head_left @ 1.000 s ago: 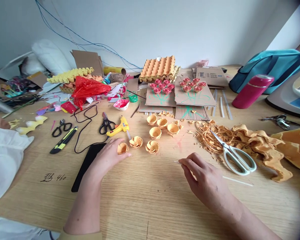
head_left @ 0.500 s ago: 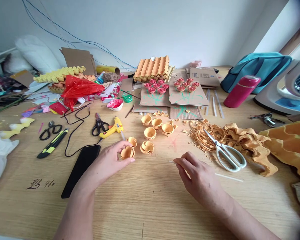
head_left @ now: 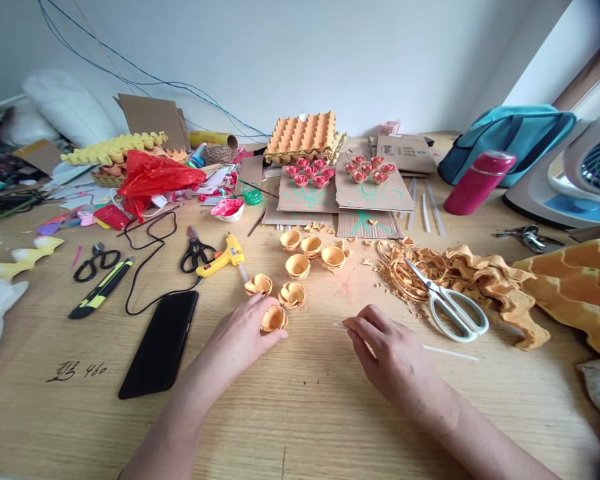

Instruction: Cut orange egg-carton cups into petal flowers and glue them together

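My left hand [head_left: 245,340] is closed round a small orange paper flower cup [head_left: 274,319] just above the wooden table [head_left: 300,400]. My right hand [head_left: 390,357] pinches a thin clear stick [head_left: 450,353] that lies across the table to the right. Two more flower cups [head_left: 259,285] [head_left: 292,294] sit just beyond my left hand, with several plain orange cups [head_left: 299,266] behind them. A yellow glue gun [head_left: 221,259] lies at the left of the cups.
A black phone [head_left: 161,343] lies left of my left hand. White scissors [head_left: 447,301] rest on orange egg-carton scraps [head_left: 485,280] at the right. Black scissors [head_left: 195,250], a utility knife [head_left: 100,288], cardboard with red flowers [head_left: 340,187], an egg tray [head_left: 303,137], a pink bottle [head_left: 477,182] and a blue bag [head_left: 510,140] stand farther back.
My left hand picked up one flower cup from beside the glue gun and carried it right and nearer, toward my right hand. The right hand has stayed nearly still. The view shifted slightly.
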Demonstrator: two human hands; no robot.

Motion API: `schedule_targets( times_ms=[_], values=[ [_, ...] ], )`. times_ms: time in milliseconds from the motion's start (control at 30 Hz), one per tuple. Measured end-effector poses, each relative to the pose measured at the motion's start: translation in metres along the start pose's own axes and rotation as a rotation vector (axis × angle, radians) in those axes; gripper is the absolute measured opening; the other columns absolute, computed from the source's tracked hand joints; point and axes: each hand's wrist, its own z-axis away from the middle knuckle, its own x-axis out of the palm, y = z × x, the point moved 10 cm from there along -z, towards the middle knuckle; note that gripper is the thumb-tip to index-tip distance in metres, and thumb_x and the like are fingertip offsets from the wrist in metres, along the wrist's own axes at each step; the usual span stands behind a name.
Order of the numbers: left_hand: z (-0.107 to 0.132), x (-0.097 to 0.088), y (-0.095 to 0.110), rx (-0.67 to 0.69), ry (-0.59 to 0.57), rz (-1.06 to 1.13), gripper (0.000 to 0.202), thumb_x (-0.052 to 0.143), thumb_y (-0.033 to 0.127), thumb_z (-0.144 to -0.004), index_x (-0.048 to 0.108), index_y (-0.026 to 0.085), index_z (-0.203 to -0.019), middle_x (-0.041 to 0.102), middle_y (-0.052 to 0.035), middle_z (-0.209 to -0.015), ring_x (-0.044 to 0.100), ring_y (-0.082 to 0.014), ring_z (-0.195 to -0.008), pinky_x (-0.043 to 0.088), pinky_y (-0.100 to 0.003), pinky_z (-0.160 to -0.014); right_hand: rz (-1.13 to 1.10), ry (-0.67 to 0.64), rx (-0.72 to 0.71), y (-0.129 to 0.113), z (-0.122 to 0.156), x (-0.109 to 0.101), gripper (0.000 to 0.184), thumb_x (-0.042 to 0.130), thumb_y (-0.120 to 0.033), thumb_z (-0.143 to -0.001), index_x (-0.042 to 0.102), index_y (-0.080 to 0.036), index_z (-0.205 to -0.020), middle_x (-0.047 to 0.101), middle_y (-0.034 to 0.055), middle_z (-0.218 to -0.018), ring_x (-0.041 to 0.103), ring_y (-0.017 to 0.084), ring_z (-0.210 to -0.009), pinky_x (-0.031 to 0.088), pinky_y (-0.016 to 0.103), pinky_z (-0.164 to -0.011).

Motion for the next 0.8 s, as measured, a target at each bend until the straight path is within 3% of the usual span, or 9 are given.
schedule_targets(
  times_ms=[300,400,500,567,667,800],
  values=[
    [-0.001,0.001,-0.002,0.007,0.098,-0.111,0.032,0.072,0.034,-0.080,0.061,0.027,-0.109,0.069,-0.0059,-0.116,0.068,-0.0287,-0.101,0.051,-0.039,-0.084,-0.012,-0.007,0.001,-0.001,-0.002,0.001,0.025,0.042,-0.015,-0.101,0.066,-0.019,-0.103,0.062,0.0052,-0.089,0.062,0.015,-0.071,0.043,0.026,-0.065],
    [0.002,-0.014,0.000,-0.025,0.184,-0.159,0.036,0.070,0.039,-0.083,0.059,0.025,-0.114,0.067,-0.0082,-0.118,0.067,-0.0286,-0.101,0.051,-0.038,-0.083,-0.010,-0.012,0.001,-0.002,-0.002,0.000,0.025,0.042,-0.016,-0.101,0.067,-0.018,-0.102,0.062,0.0052,-0.089,0.062,0.015,-0.070,0.043,0.026,-0.065],
    [-0.003,-0.037,0.013,-0.001,0.286,-0.232,0.027,0.064,0.038,-0.088,0.061,0.022,-0.109,0.068,-0.0084,-0.106,0.065,-0.0279,-0.099,0.050,-0.039,-0.086,-0.009,-0.021,0.008,-0.001,-0.002,0.000,0.025,0.042,-0.016,-0.101,0.067,-0.018,-0.101,0.062,0.0052,-0.089,0.062,0.015,-0.071,0.044,0.027,-0.066],
    [-0.016,-0.045,0.030,0.067,0.303,-0.286,0.031,0.065,0.038,-0.088,0.060,0.021,-0.114,0.068,-0.0097,-0.108,0.062,-0.0295,-0.105,0.047,-0.041,-0.093,-0.011,-0.021,0.011,0.000,-0.002,0.000,0.025,0.042,-0.015,-0.100,0.067,-0.018,-0.101,0.062,0.0052,-0.089,0.063,0.015,-0.071,0.044,0.027,-0.066],
    [-0.045,-0.048,0.044,0.063,0.288,-0.345,0.056,0.071,0.041,-0.082,0.052,0.016,-0.128,0.066,-0.0157,-0.120,0.059,-0.0352,-0.115,0.044,-0.045,-0.097,-0.011,-0.005,0.005,0.000,-0.001,-0.002,0.024,0.043,-0.014,-0.100,0.067,-0.018,-0.101,0.062,0.0051,-0.089,0.063,0.015,-0.071,0.044,0.026,-0.066],
    [-0.082,-0.027,0.040,-0.065,0.193,-0.332,0.065,0.076,0.048,-0.076,0.049,0.015,-0.125,0.067,-0.0210,-0.119,0.061,-0.0380,-0.115,0.047,-0.043,-0.091,-0.003,0.020,-0.011,-0.001,-0.001,-0.007,0.024,0.043,-0.012,-0.099,0.067,-0.018,-0.099,0.062,0.0051,-0.088,0.062,0.015,-0.070,0.044,0.026,-0.065]
  ],
)
